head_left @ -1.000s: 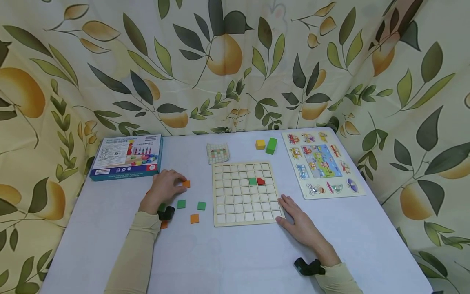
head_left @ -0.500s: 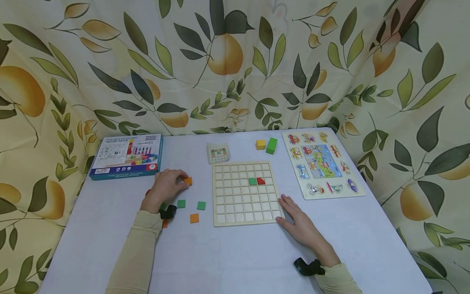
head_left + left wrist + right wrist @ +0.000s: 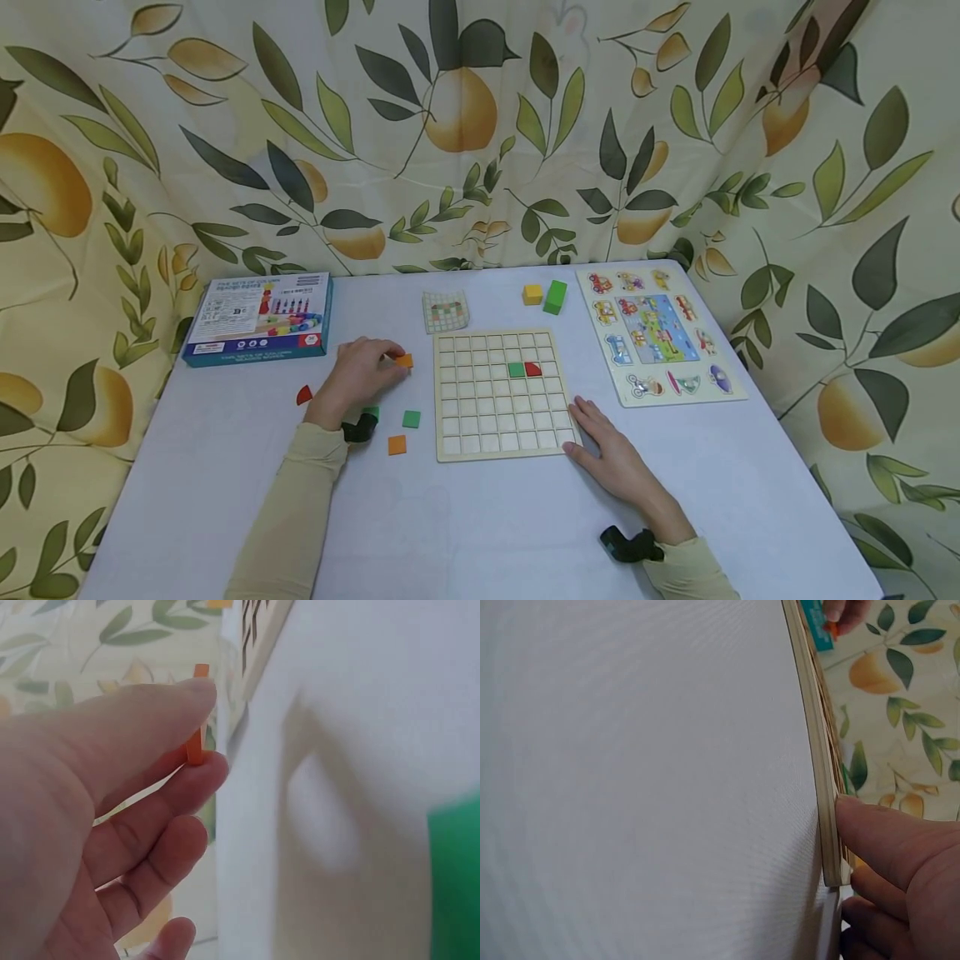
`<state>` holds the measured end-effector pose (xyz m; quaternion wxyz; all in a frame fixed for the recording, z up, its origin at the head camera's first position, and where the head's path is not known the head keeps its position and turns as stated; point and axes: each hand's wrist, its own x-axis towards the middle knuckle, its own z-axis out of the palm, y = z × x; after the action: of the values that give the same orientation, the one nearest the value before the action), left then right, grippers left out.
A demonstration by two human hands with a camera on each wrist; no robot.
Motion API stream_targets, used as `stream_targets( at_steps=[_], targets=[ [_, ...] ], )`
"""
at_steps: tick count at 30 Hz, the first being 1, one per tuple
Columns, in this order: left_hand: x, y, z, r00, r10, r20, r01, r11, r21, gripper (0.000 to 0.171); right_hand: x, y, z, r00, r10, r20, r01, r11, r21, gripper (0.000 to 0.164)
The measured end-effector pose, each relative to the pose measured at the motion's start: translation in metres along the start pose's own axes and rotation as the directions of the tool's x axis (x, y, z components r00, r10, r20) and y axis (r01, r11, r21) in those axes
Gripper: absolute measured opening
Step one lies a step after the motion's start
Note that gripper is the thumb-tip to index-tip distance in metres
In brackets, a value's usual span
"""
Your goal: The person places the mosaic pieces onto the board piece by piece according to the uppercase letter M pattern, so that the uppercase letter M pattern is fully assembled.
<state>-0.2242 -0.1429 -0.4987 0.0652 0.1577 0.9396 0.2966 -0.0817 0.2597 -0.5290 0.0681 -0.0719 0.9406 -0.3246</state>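
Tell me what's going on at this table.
A person's left hand pinches an orange tile above the white table, left of the wooden grid board. The right hand touches the board's right edge. On the board, a green square tile and a red quarter-round tile sit side by side. Loose tiles lie left of the board.

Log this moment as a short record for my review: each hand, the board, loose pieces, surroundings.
Left hand: pinches an orange tile
Right hand: thumb touching the right side of the grid board
On board: green tile and red piece, side by side
Loose on table: second red piece, second orange tile, second green tile, third green tile partly hidden
Behind board: patterned card, yellow block, green block
Far left: box
Far right: picture board
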Motion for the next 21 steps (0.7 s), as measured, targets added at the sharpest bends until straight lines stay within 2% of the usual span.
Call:
stream_targets(
  at_steps=[21],
  targets=[
    [0.023, 0.039, 0.022, 0.988, 0.153, -0.008, -0.152, 0.987, 0.049, 0.030, 0.000, 0.000, 0.000, 1.000, 0.000, 0.004, 0.000, 1.000, 0.011, 0.068]
  ],
)
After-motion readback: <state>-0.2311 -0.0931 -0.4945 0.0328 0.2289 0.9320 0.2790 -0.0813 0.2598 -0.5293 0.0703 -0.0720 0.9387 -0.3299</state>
